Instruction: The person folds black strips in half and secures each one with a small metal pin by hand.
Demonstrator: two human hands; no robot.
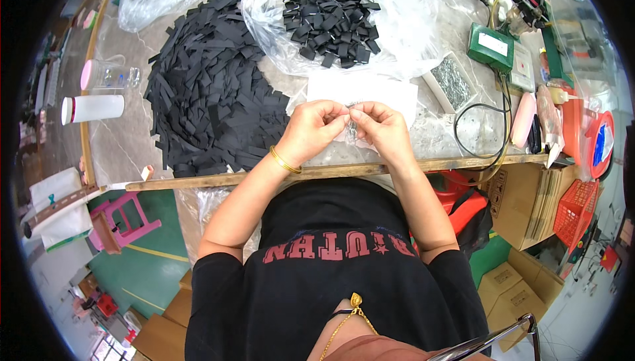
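My left hand (311,131), with a gold bangle at the wrist, and my right hand (385,131) meet near the table's front edge. Thumb and forefinger are pinched together on each, fingertips almost touching. Whatever they hold is too small and covered to make out. Just under the fingertips lie small shiny metal pieces (351,135). A white sheet (390,93) is spread behind my hands. To the left, a large heap of flat black fabric strips (211,90) comes close to my left hand. Farther back, folded black strip pieces (331,23) are piled on a clear plastic bag (410,37).
Right of the sheet stands a shallow box of small metal pieces (450,83). A green box (491,48) with black cables (486,156) sits beyond it. A white bottle (96,108) and clear jar (116,76) lie at the left. The wooden table edge (231,180) runs before me.
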